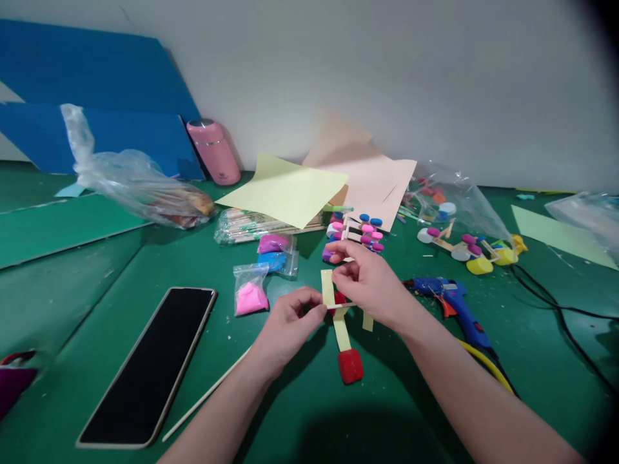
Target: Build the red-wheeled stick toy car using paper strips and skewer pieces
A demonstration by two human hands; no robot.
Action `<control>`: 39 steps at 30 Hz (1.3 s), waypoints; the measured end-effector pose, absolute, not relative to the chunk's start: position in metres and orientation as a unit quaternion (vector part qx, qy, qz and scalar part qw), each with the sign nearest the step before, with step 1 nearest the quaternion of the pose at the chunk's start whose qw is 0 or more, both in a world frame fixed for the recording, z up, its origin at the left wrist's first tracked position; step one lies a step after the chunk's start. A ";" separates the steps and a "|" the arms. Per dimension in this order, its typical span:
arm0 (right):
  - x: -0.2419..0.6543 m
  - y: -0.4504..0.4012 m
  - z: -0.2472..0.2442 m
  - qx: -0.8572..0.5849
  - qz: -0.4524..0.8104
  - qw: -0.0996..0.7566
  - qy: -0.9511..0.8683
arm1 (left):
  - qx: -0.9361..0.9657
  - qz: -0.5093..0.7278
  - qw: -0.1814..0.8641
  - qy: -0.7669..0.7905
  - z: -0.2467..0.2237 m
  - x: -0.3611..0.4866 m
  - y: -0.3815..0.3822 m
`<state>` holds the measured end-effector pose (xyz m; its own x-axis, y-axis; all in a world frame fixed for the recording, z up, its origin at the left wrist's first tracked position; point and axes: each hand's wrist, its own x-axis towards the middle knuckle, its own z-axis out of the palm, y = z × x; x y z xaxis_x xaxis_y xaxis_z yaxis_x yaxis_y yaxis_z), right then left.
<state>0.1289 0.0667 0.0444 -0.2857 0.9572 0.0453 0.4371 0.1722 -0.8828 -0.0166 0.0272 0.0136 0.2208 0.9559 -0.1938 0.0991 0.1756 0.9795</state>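
Note:
My left hand [294,319] is closed, thumb and forefinger pinching a thin white stick [342,305]. The stick runs level to the underside of my right hand [370,280], whose fingers are curled; what they hold, if anything, is hidden. Just left of the right fingertips a pale yellow paper strip [327,283] stands up. Below it, another yellow strip [342,334] leads down to a red rounded block [351,366] on the table. A second red piece [339,299] is partly covered behind the stick. A short yellow strip [368,321] lies under the right hand.
A phone [149,367] and a long wooden stick [206,395] lie left. Bagged pink clay [251,298] is nearby. A blue glue gun [454,306] with cable lies right. Behind are colourful wheeled stick models [358,233], paper sheets [290,187] and a pink flask [215,153].

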 end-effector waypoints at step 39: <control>0.150 0.015 0.040 -0.421 0.392 0.341 -0.743 | 0.520 0.354 0.594 0.501 0.018 -0.018 0.023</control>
<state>0.1500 0.0154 0.0402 -0.4123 0.8937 0.1768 0.3595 0.3379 -0.8698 -0.0182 0.0231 0.0176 0.2477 0.9420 -0.2266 0.0993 0.2080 0.9731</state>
